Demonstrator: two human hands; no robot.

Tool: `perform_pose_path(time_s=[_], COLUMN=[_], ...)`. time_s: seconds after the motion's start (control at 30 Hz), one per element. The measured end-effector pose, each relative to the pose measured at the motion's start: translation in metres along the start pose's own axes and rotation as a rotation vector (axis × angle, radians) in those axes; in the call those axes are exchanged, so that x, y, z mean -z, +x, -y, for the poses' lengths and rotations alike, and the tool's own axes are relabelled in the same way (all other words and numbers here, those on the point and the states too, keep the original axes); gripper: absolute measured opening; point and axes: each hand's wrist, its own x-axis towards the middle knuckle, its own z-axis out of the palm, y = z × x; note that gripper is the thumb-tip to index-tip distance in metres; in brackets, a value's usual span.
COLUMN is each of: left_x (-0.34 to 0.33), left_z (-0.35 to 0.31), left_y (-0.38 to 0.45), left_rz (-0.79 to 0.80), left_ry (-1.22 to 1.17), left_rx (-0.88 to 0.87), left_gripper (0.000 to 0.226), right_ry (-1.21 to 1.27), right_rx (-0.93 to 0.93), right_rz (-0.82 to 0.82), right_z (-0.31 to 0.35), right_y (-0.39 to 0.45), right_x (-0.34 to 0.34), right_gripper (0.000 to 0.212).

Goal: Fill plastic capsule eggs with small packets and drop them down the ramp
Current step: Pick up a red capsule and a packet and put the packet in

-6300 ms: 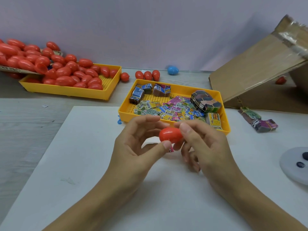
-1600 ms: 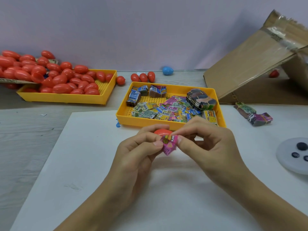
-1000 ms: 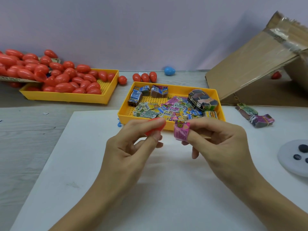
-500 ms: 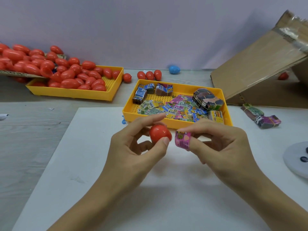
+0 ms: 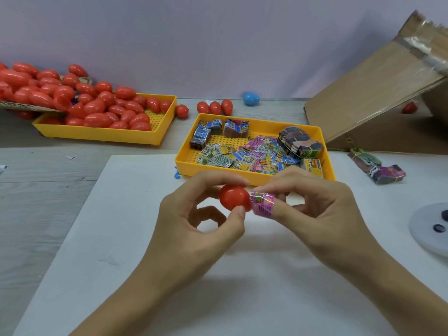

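- While the person's left hand (image 5: 201,221) pinches a round red plastic capsule half (image 5: 234,198) between thumb and forefinger, its open end seems to face right, probably so the filling can go straight in.
- The right hand (image 5: 322,214) is closed on a small pink printed packet (image 5: 263,205), curled into a roll around a fingertip; rolling it likely narrows it enough to pass the capsule's mouth.
- Packet and capsule half touch edge to edge just above the white board (image 5: 121,238), so the step in hand looks like insertion, not yet done.
- The other half of the capsule cannot be made out; it may be hidden in a palm.
- Just beyond the hands sits a yellow perforated plastic tray (image 5: 184,156) of loose packets and rubber-banded bundles, kept within easy reach.
- A second yellow tray (image 5: 101,135) at far left is heaped with closed red eggs, with a few red eggs and one blue egg (image 5: 251,98) loose near the wall.
- The slanted brown cardboard ramp (image 5: 378,103) stands at right, well apart from the hands.
- Print on the pink packet is too small and blurred to read; a "6" shows on one packet in the tray.
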Motion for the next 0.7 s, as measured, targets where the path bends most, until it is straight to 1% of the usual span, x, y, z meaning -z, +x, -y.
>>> perform_pose_path(time_s=[0.1,0.23,0.4,0.6,0.7], left_x=[-0.0005,-0.0012,-0.0028,-0.0031,-0.0026], left_z=[0.0024,0.0037,0.0036,0.0032,0.0032], left_y=[0.0009,0.0011,0.0002,-0.0012,-0.0015], left_rz=[0.004,0.019,0.011,0.041,0.046], left_ry=[-0.009,-0.021,-0.045,-0.035,-0.023], left_rx=[-0.020,-0.038,-0.009,0.008,0.002], left_gripper=[0.026,0.028,0.037,0.036,0.038], right_ry=[0.016,-0.013,-0.062,-0.129,-0.204], right_rx=[-0.034,-0.025,0.030,0.114,0.145], right_rz=[0.015,-0.002,-0.042,-0.026,-0.021], right_z=[-0.0016,-0.0035,-0.0008,0.0025,0.0026], right_y=[-0.0006,-0.0010,-0.0014,-0.0021,-0.0020], right_x=[-0.0003,-0.0002,0.0013,0.0003,0.0022], right_gripper=[0.021,0.027,0.027,0.024,0.021])
